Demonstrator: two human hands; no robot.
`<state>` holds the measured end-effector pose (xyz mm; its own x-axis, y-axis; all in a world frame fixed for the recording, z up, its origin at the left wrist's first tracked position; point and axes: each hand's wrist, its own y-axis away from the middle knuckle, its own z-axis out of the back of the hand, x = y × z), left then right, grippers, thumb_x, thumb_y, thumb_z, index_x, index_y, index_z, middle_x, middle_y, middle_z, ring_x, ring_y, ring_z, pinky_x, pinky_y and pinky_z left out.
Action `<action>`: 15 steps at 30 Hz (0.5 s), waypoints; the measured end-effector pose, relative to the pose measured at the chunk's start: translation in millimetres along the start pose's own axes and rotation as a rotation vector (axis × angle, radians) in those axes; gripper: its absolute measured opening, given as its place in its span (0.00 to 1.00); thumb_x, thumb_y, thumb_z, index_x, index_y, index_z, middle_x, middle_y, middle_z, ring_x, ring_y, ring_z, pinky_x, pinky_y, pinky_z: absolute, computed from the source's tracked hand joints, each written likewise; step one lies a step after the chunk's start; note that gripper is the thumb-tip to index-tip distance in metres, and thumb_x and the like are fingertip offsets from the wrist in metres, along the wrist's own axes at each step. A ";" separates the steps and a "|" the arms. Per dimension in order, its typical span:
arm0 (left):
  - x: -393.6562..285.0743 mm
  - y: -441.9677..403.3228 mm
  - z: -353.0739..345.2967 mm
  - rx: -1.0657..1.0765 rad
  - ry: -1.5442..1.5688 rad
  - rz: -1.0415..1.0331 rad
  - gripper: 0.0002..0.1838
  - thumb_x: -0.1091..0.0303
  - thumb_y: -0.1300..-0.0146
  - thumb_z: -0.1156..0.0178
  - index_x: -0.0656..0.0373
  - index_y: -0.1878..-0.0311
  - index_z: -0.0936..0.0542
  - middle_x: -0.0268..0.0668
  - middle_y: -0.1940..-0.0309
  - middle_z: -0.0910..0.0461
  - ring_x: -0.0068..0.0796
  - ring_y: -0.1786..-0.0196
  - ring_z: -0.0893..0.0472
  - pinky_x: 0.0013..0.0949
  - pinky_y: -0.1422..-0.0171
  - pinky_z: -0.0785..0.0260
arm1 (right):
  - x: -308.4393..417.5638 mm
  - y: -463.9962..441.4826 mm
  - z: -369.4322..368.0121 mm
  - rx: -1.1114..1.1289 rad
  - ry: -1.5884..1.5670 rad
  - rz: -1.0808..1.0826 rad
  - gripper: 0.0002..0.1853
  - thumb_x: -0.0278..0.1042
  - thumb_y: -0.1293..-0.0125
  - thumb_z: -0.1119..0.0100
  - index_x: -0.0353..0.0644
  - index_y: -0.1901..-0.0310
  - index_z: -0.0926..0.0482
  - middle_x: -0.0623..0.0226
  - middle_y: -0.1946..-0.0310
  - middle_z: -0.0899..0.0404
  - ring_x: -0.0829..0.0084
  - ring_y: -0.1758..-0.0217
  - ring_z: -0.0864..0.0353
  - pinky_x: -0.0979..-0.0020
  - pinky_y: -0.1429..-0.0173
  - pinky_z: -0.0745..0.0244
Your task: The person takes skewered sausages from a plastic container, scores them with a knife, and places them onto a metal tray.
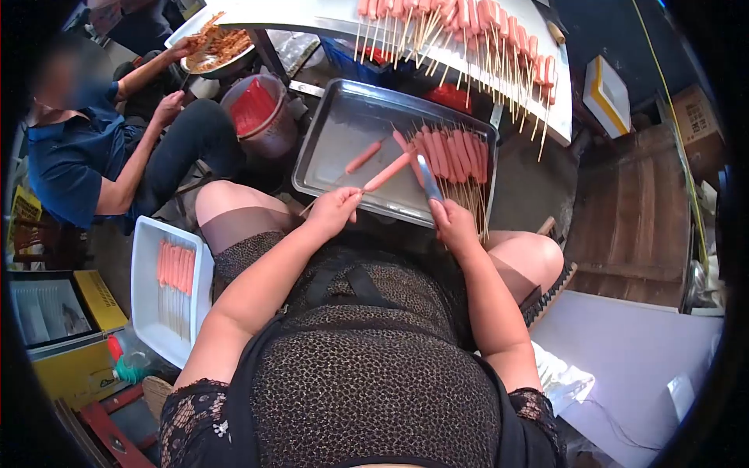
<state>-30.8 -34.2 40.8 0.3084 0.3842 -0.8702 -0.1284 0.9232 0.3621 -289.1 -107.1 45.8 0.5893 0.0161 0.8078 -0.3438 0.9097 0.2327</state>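
Observation:
A skewered sausage (388, 171) points up and to the right from my left hand (334, 212), whose fingers are closed around its wooden stick. In my right hand (452, 224) is a knife (428, 178), its blade upright beside the tip of that sausage. Both hands are over the near edge of a metal tray (341, 121). On the tray's right side lies a row of skewered sausages (456, 156), their sticks toward me. One more sausage (363, 156) rests apart from them, further left in the tray.
Beyond the tray, a white table (331, 17) carries many skewered sausages (468, 19). A white tub (148, 304) with more skewers stands at left. Near a bucket (269, 129), another person (86, 168) sits by a bowl of reddish food (222, 51). Brown boards (624, 218) lie right.

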 end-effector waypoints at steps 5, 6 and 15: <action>43.9 -8.8 -18.1 0.164 0.017 -0.011 0.13 0.64 0.34 0.49 0.60 0.52 0.24 0.27 0.77 0.25 0.14 0.77 0.29 0.23 0.71 0.35 | 17.8 3.8 -21.6 0.307 0.151 -0.071 0.25 0.53 0.34 0.55 0.34 0.69 0.23 0.51 0.76 0.23 0.52 0.67 0.22 0.58 0.60 0.29; 45.7 -8.5 -19.6 0.172 0.021 -0.006 0.13 0.64 0.34 0.49 0.60 0.52 0.24 0.27 0.77 0.25 0.14 0.77 0.29 0.23 0.71 0.35 | 17.9 6.4 -26.9 0.309 0.153 -0.081 0.25 0.53 0.34 0.55 0.34 0.69 0.23 0.51 0.76 0.23 0.52 0.67 0.22 0.58 0.60 0.29; 62.2 -15.6 -16.2 0.135 0.004 0.051 0.09 0.66 0.36 0.46 0.62 0.59 0.24 0.29 0.76 0.22 0.16 0.73 0.27 0.24 0.68 0.35 | 19.3 7.9 -47.9 0.381 0.333 -0.063 0.25 0.52 0.34 0.55 0.33 0.67 0.22 0.44 0.68 0.22 0.46 0.60 0.23 0.54 0.54 0.31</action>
<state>-24.9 -24.7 -24.4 0.3008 0.4306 -0.8509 -0.0154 0.8943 0.4471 -245.5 -79.6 37.2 0.7969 0.1539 0.5842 -0.5061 0.6981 0.5064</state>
